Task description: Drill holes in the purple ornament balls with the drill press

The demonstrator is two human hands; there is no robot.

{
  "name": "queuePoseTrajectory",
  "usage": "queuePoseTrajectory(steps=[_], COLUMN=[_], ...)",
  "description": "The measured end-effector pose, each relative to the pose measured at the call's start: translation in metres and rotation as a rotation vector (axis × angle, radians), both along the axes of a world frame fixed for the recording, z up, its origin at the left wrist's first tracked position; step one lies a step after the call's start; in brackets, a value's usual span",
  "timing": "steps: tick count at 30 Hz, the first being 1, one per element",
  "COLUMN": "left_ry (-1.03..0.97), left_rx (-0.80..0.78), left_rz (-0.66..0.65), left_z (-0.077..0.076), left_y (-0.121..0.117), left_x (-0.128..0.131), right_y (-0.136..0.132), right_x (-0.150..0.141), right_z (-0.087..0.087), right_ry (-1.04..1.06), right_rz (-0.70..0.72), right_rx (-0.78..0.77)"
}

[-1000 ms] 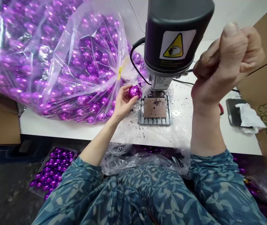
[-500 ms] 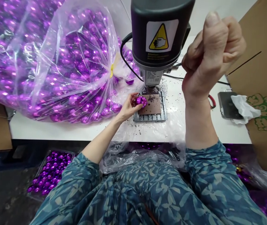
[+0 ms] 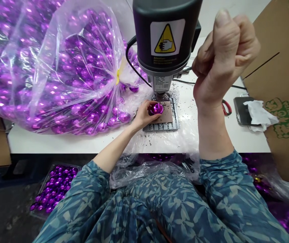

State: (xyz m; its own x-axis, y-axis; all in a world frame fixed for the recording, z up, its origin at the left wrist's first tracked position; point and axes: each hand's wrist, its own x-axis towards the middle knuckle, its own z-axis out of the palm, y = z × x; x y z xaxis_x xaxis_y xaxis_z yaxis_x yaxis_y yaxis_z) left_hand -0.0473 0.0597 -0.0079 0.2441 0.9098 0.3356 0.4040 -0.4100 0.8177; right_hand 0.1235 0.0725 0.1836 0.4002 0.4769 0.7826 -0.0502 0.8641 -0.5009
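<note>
My left hand [image 3: 146,113] is closed around a shiny purple faceted ball [image 3: 157,108], thumb in front and fingers behind. The ball sits over the brown board [image 3: 168,116] on the slotted metal base [image 3: 176,125], below the chuck of a bench drill press [image 3: 167,37]. Raised at the machine's right side, my right hand [image 3: 226,57] is a fist around the end of the drill press lever [image 3: 187,70]; most of the lever is hidden by the fingers. Dark shavings lie scattered about the base.
A large clear bag [image 3: 78,67] of purple balls, tied with a yellow tie [image 3: 118,76], fills the table's left. Rightward lie red-handled pliers or scissors [image 3: 226,108], a phone [image 3: 242,111] with crumpled tissue [image 3: 259,113], and a cardboard box [image 3: 283,81]. A tray of purple balls [image 3: 58,184] stands low left.
My left hand has moved the ball rightward over the board, closer beneath the chuck. My right hand stays closed at the lever. The whole view has shifted slightly.
</note>
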Motion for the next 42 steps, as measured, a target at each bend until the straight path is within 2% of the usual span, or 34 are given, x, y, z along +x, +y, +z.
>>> queuePoseTrajectory(steps=[3, 7, 13, 20, 28, 36, 42], left_ry=[0.006, -0.105, -0.161, -0.174, -0.204, -0.227, -0.245], left_rx=[0.039, -0.032, -0.051, -0.062, -0.049, -0.065, -0.054], left_rz=[0.016, 0.007, 0.016, 0.007, 0.006, 0.010, 0.007], left_z=[-0.004, -0.015, -0.021, -0.020, -0.022, -0.022, -0.024], left_y=[0.000, -0.004, -0.010, -0.011, -0.011, -0.011, -0.011], left_x=[0.009, 0.019, 0.020, 0.019, 0.020, 0.020, 0.021], right_y=[-0.001, 0.000, -0.005, -0.020, -0.004, -0.002, -0.006], right_x=[0.000, -0.001, 0.000, -0.001, 0.004, 0.011, 0.014], right_z=[0.000, 0.001, 0.000, -0.026, -0.050, -0.067, -0.077], right_ry=[-0.029, -0.005, 0.005, 0.010, -0.012, -0.054, -0.082], right_rz=[-0.025, -0.016, 0.021, -0.074, -0.157, -0.160, -0.077], right_rx=[-0.020, -0.029, -0.016, 0.030, 0.171, 0.248, 0.327])
